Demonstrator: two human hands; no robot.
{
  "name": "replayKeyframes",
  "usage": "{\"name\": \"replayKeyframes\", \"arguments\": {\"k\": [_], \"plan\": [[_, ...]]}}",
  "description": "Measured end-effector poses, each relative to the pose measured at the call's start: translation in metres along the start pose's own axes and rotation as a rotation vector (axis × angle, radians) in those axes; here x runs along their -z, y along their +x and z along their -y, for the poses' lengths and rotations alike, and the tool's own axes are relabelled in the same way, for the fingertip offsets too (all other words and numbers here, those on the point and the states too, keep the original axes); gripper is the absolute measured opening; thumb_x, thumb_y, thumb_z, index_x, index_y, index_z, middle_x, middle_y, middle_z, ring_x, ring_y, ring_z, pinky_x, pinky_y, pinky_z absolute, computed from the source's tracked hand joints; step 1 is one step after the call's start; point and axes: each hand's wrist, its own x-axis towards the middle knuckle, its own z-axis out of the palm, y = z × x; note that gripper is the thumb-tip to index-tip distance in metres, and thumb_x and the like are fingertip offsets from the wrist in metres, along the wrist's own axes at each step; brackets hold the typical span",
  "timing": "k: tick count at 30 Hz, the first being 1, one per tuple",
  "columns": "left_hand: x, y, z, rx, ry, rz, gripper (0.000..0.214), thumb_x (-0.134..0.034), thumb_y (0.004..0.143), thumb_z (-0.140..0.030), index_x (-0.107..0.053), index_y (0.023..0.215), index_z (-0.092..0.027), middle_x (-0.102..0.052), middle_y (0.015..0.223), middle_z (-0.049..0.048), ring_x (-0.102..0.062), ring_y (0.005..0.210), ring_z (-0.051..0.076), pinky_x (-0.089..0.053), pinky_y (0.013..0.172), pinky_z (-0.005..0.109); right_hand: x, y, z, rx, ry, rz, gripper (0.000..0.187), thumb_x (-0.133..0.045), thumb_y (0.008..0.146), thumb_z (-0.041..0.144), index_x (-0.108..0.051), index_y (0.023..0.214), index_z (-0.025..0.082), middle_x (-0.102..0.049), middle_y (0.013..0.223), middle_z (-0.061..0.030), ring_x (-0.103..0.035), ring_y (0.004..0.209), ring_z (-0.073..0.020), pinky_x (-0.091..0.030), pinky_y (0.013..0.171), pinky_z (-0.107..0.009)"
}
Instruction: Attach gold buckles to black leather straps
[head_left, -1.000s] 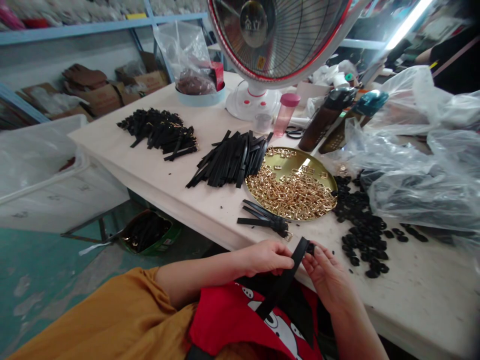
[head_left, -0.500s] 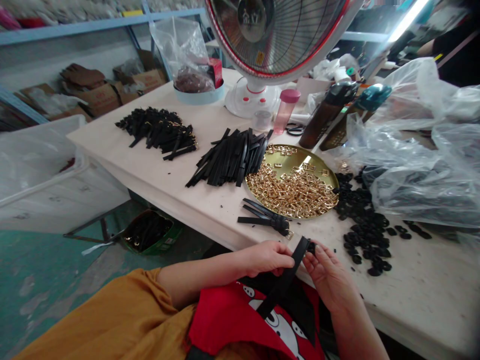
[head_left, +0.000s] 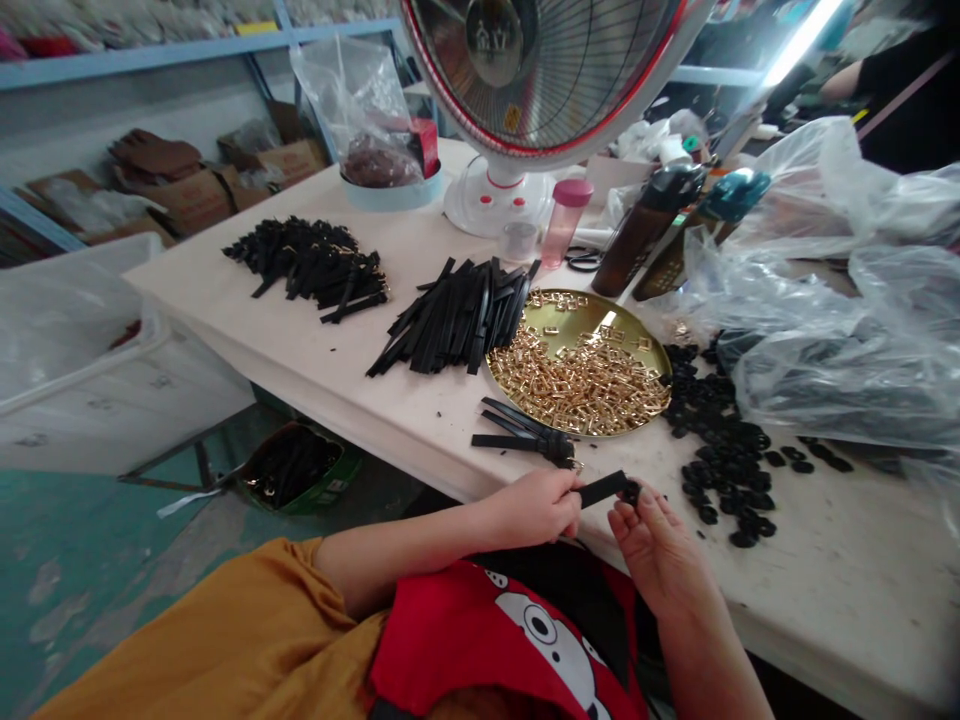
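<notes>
My left hand (head_left: 541, 505) is closed on a black strap (head_left: 602, 488), which juts out to the right from its fingers. At the strap's far end my right hand (head_left: 651, 532) pinches a small black piece (head_left: 631, 492) between thumb and fingers; the two touch or nearly touch. Just beyond my left hand lie a few straps with buckles (head_left: 555, 445). A gold tray (head_left: 559, 335) full of small gold buckles (head_left: 585, 385) is behind them. To the right of the tray, small black pieces (head_left: 727, 470) are scattered in a heap.
Left of the tray is a pile of black straps (head_left: 457, 318), and farther left a pile of buckled straps (head_left: 311, 265). A fan heater (head_left: 499, 195), a pink-lidded bottle (head_left: 564, 222) and brown bottles (head_left: 645, 235) stand behind. Plastic bags (head_left: 832, 330) cover the right side.
The strap has turned from hanging down steeply over the apron to lying nearly level between my hands. My left hand has closed around it; the right keeps its pinch.
</notes>
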Motion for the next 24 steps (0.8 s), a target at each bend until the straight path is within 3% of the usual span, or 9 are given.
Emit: {"name": "replayKeyframes", "arguments": {"k": [7, 13, 16, 20, 24], "plan": [[-0.002, 0.001, 0.005, 0.121, -0.286, 0.119, 0.017, -0.036, 0.077, -0.018, -0.051, 0.085, -0.013, -0.053, 0.061, -0.0037, -0.039, 0.038, 0.003, -0.028, 0.038, 0.015, 0.004, -0.002, -0.003, 0.005, -0.133, -0.002, 0.029, -0.077, 0.057, 0.03, -0.065, 0.082, 0.02, -0.062, 0.065, 0.0056, -0.055, 0.051, -0.0037, -0.049, 0.055, -0.013], [-0.003, 0.002, 0.007, 0.164, -0.252, 0.185, 0.022, -0.035, 0.077, -0.017, -0.052, 0.09, -0.014, -0.052, 0.061, -0.0039, -0.04, 0.039, 0.004, -0.028, 0.039, 0.017, 0.004, -0.003, -0.003, 0.023, -0.209, -0.01, 0.026, -0.076, 0.059, 0.032, -0.065, 0.079, 0.021, -0.061, 0.067, 0.0053, -0.054, 0.051, -0.005, -0.049, 0.054, -0.016], [-0.001, 0.001, 0.007, 0.105, -0.017, 0.163, 0.023, -0.033, 0.079, -0.019, -0.053, 0.089, -0.015, -0.054, 0.063, -0.0025, -0.042, 0.043, 0.006, -0.032, 0.045, 0.018, 0.008, -0.003, -0.004, 0.044, -0.281, -0.012, 0.028, -0.075, 0.059, 0.035, -0.065, 0.082, 0.021, -0.061, 0.065, 0.0042, -0.053, 0.05, -0.0071, -0.048, 0.052, -0.019], [0.008, 0.0, 0.007, -0.105, 0.573, -0.061, 0.031, -0.035, 0.084, -0.034, -0.06, 0.079, -0.016, -0.059, 0.068, 0.0034, -0.05, 0.059, 0.013, -0.033, 0.054, 0.022, 0.013, -0.007, -0.005, 0.166, -0.513, 0.011, 0.03, -0.071, 0.063, 0.038, -0.064, 0.087, 0.02, -0.062, 0.062, 0.0027, -0.056, 0.056, -0.0107, -0.046, 0.057, -0.022], [0.017, -0.003, 0.006, -0.174, 0.766, -0.027, 0.03, -0.037, 0.083, -0.034, -0.064, 0.081, -0.018, -0.061, 0.069, 0.0032, -0.051, 0.06, 0.015, -0.028, 0.05, 0.022, 0.013, -0.013, -0.004, 0.243, -0.679, 0.054, 0.029, -0.069, 0.065, 0.04, -0.065, 0.085, 0.02, -0.063, 0.062, 0.0009, -0.057, 0.06, -0.0138, -0.045, 0.06, -0.025]]}}
